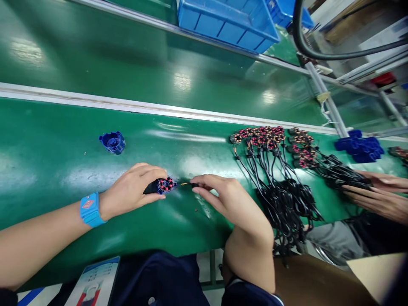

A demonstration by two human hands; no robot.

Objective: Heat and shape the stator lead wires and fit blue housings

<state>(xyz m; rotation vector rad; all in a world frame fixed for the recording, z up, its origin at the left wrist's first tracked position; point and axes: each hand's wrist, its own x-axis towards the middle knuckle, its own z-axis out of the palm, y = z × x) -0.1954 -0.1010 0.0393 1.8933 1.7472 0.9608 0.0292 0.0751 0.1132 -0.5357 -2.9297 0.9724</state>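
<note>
My left hand (pixel 134 187), with a blue band at its wrist, grips a small blue motor housing (pixel 174 185) by thumb and fingers. Inside the housing sits a stator (pixel 165 184) with red windings, facing up. Just to the right, my right hand (pixel 219 195) is closed in a pinch on a black cable (pixel 193 185). Thin yellowish wires reach from the cable's end toward the housing; where they join is too small to make out. Another blue housing (pixel 113 143) stands alone on the green table, beyond my left hand.
Several stators (pixel 261 135) with black cables (pixel 287 208) lie bundled at right, some cables hanging over the table edge. Farther right are more stators (pixel 301 148), stacked blue housings (pixel 360 146) and a co-worker's hands (pixel 379 193) on cables. A blue bin (pixel 228 23) stands behind the rail.
</note>
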